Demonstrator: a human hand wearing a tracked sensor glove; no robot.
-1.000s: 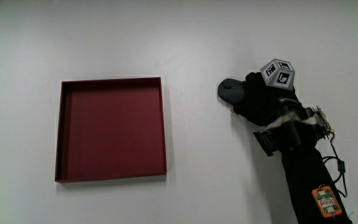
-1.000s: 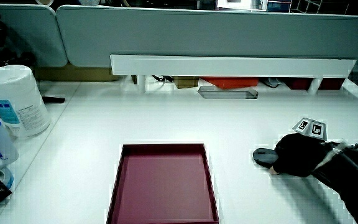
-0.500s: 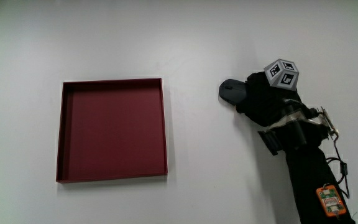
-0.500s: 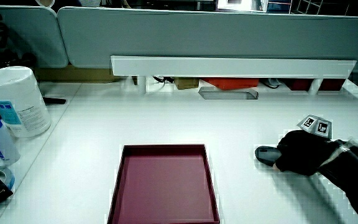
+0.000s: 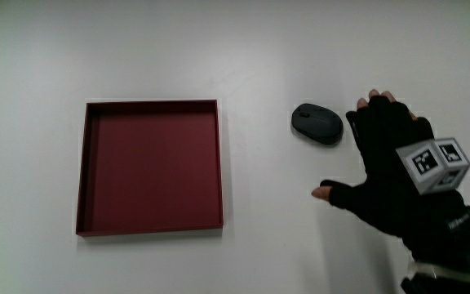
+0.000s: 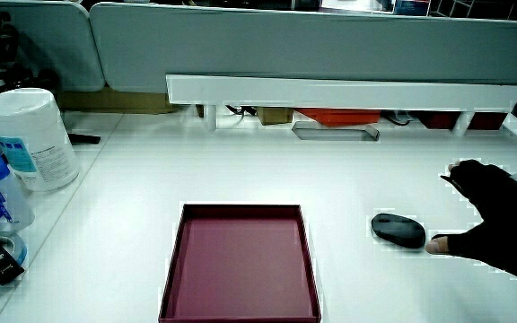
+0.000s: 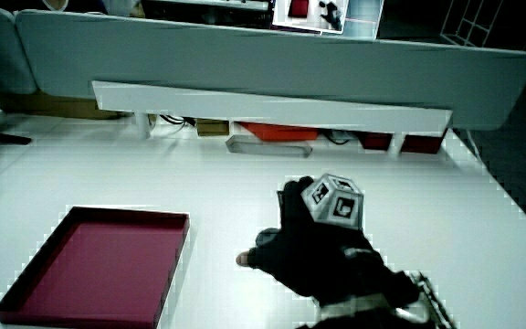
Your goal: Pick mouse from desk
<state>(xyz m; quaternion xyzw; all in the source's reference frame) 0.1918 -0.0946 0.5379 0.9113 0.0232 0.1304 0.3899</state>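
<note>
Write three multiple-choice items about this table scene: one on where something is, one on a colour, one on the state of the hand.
1. Where does the dark grey oval computer mouse lie?
A. Inside the tray
B. On the bare table between the tray and the hand
C. Under the hand

2. What colour is the shallow square tray?
A. Dark red
B. Blue
C. Yellow

3. What is the black-gloved hand doing?
A. Gripping the mouse
B. Resting in the tray
C. Fingers spread, holding nothing

Answers:
1 B, the main view shows the mouse on white table between them.
2 A, its walls and floor are dark red in every view.
3 C, a side view shows it beside the mouse, gripping nothing.
</note>
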